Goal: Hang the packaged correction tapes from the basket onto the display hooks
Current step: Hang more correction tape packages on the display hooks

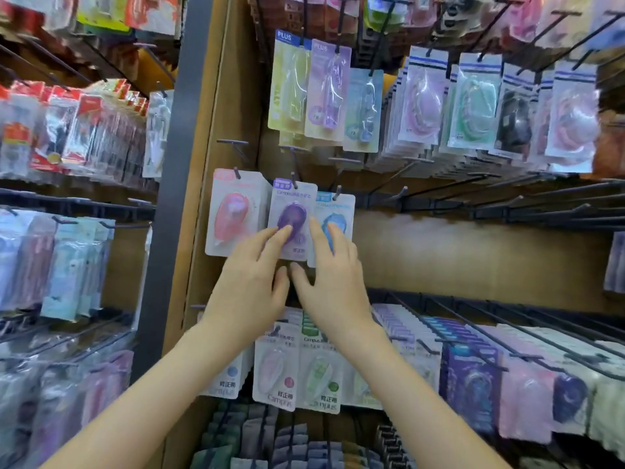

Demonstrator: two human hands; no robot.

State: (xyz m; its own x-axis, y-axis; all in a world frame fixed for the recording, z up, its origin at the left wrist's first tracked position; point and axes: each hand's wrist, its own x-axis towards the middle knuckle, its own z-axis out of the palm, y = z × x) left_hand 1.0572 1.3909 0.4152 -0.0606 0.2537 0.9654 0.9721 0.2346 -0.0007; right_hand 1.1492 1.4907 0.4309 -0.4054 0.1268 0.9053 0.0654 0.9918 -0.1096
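Hung on a black display hook (294,181) of the wooden panel (439,258), between a pink pack (233,211) and a blue pack (338,211): the purple correction tape pack (293,211). Against it the left hand (250,279), fingers straight and spread, fingertips touching the purple blister; beside it the right hand (334,279), also spread, fingers lying over the border between purple and blue packs. Both thumbs just under the lower edge of the purple pack, near each other, clamped on nothing.

- Lower part of purple pack (293,206) was partly hidden behind left hand (248,286) fingers.
- Most of blue pack (343,208) was covered by right hand (334,286) fingers.
- Print above the fingertips was too blurred to read.
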